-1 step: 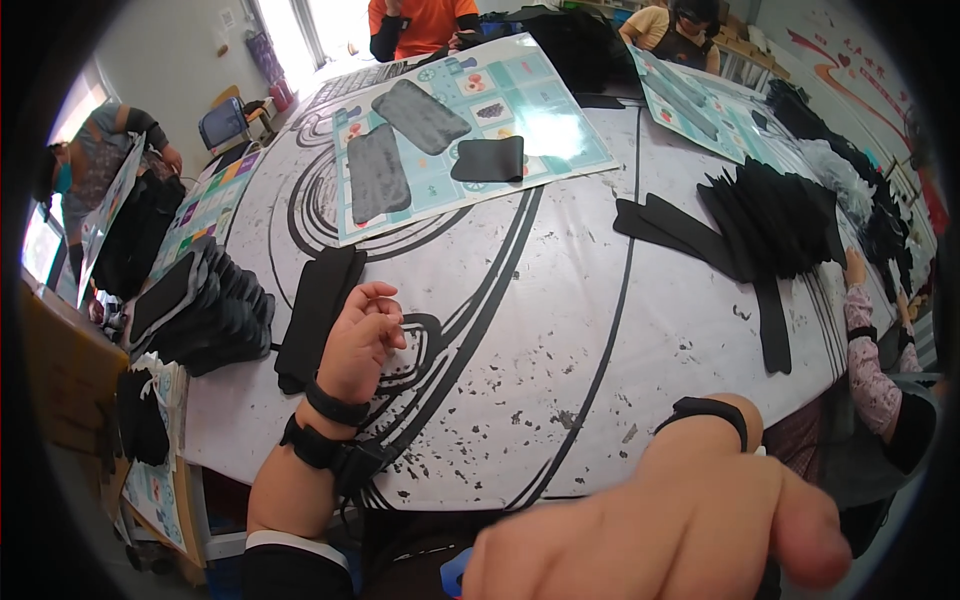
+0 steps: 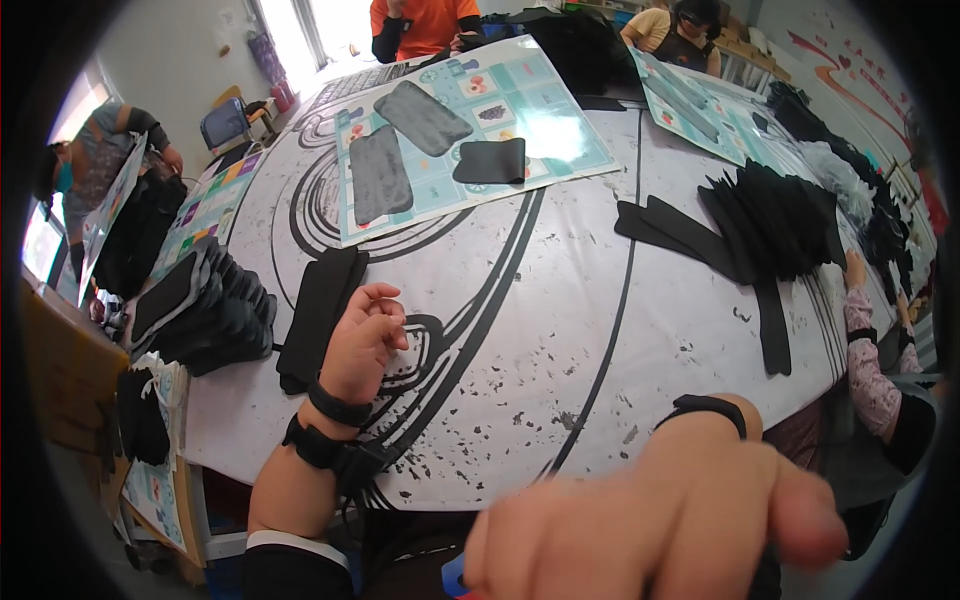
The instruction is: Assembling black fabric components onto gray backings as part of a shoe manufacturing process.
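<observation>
Black strips (image 2: 322, 305) lie near the left edge of the white table (image 2: 540, 310), beside my left hand (image 2: 365, 345).

Black curves and dark flecks mark the tabletop; beyond its far-left side are a pale wall (image 2: 190, 45) and a blue chair (image 2: 222, 124), and a person in orange (image 2: 425, 30) is at the far edge. The strips are flat, long and stacked slightly askew. My left hand is half curled, nothing visible in it; whether it touches them I cannot tell. My blurred right hand (image 2: 640, 520) hides its fingertips, so its grip I cannot tell.
</observation>
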Motion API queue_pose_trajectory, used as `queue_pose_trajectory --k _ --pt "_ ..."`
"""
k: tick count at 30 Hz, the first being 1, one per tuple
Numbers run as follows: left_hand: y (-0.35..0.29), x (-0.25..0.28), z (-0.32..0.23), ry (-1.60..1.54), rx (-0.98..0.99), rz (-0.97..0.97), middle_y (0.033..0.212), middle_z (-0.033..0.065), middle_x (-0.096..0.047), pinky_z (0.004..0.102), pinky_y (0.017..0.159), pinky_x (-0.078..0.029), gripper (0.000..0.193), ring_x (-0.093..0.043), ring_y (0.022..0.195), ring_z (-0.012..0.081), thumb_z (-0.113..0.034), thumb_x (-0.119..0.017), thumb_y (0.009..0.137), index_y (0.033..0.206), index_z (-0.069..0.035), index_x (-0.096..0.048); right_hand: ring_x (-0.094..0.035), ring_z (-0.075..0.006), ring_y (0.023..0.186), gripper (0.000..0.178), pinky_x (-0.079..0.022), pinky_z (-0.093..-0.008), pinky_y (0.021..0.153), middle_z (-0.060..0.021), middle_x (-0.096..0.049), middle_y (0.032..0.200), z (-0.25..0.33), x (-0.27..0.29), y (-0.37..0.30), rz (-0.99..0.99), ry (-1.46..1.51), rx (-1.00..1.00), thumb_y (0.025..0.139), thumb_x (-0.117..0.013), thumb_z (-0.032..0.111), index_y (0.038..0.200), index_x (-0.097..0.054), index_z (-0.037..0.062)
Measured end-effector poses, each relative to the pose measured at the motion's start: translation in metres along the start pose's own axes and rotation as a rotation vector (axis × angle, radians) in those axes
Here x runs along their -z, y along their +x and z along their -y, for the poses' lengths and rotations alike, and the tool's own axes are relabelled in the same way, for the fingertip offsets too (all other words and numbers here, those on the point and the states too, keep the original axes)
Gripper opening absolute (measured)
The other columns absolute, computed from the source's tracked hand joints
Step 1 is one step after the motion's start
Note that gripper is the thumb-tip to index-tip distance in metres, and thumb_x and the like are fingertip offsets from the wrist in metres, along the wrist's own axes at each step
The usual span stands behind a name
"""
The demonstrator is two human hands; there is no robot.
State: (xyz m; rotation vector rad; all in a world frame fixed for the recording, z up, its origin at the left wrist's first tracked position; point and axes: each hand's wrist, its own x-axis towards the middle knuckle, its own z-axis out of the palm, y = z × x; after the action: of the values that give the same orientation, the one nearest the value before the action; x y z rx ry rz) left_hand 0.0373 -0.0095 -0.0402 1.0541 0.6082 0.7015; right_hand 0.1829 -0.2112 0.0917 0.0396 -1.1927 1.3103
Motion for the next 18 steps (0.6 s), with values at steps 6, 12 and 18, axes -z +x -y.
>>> queue_pose_trajectory --k 6,12,18 --pt "-0.009 0.005 0.002 -0.02 -0.008 -0.002 0.084 0.0038 -0.05 0.021 0.062 -0.041 0.032 -0.049 0.066 0.0106 0.001 -0.05 0.078 0.11 -0.003 -0.044 -0.051 -0.0181 0.086 0.018 -0.04 -0.0291 0.078 -0.0085 -0.054 0.092 -0.011 0.08 0.032 -0.188 -0.863 -0.036 0.088 -0.049 0.012 0.097 -0.057 -0.002" --pt "-0.02 -0.013 -0.005 -0.033 -0.008 0.088 0.081 0.0038 -0.049 0.021 0.062 -0.039 0.032 -0.047 0.066 0.0114 0.005 -0.05 0.076 0.107 -0.003 -0.045 -0.057 -0.0242 0.083 0.009 -0.044 -0.0319 0.075 -0.0105 -0.058 0.087 -0.027 0.195 0.013 -0.332 -1.836 -0.176 0.082 -0.056 0.006 0.088 -0.06 0.0009" --pt "-0.025 -0.017 -0.013 -0.067 0.002 0.135 0.08 0.0027 -0.048 0.0204 0.059 -0.037 0.031 -0.043 0.063 0.0089 0.003 -0.048 0.075 0.105 -0.003 -0.043 -0.057 -0.0291 0.082 0.009 -0.045 -0.0377 0.073 -0.011 -0.058 0.084 -0.029 0.26 0.023 -0.221 -2.21 -0.264 0.077 -0.059 0.007 0.085 -0.058 0.0036"
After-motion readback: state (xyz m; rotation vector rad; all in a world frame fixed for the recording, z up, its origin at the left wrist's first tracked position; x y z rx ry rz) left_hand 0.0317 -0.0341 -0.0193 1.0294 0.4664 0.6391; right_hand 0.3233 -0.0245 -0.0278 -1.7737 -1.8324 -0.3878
